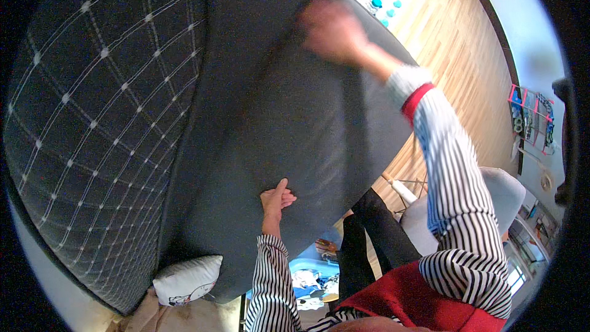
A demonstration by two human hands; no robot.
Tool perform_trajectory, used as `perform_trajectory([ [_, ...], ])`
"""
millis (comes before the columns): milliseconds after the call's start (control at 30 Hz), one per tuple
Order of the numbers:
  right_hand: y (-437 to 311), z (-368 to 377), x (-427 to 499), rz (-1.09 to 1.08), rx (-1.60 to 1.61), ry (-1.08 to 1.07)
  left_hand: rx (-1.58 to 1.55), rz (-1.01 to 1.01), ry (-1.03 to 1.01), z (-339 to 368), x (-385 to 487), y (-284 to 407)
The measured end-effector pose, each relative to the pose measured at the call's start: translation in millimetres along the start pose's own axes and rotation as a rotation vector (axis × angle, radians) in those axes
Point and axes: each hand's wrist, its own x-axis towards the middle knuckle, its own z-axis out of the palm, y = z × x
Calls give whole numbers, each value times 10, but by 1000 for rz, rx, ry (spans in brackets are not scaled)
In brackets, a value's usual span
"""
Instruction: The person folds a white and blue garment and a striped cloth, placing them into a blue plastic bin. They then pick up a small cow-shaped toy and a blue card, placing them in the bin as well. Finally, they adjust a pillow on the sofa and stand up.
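Observation:
Before me spreads a dark grey sofa or upholstered seat (258,101), its quilted back (115,115) patterned with pale crossing lines. My left hand (278,199) rests at the seat's lower middle, thumb raised and fingers loosely curled; whether it grips the fabric cannot be told. My right hand (334,32) is blurred and lies over the seat's far end near the edge, its fingers not clear. A white cushion (188,280) with a printed drawing leans in the near left corner of the seat.
Bottles with teal caps (377,2) stand on the wooden floor (442,32) beyond the seat. A pale chair (502,189) is at the right. Near my legs is a blue container (315,265) with mixed items. A pink-framed rack (532,115) stands farther right.

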Motion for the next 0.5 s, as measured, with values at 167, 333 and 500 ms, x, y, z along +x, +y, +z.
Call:
perform_trajectory([
  [167, 1179, -362, -168, 650, 254, 277, 15, 0, 26, -2, 2, -17],
  [333, 1102, 90, 28, 11, 132, 140, 24, -11, 51, 22, -29, 21],
  [500, 1746, 449, -672, 733, 7, -87, 1, 20, 9, 16, -49, 16],
])
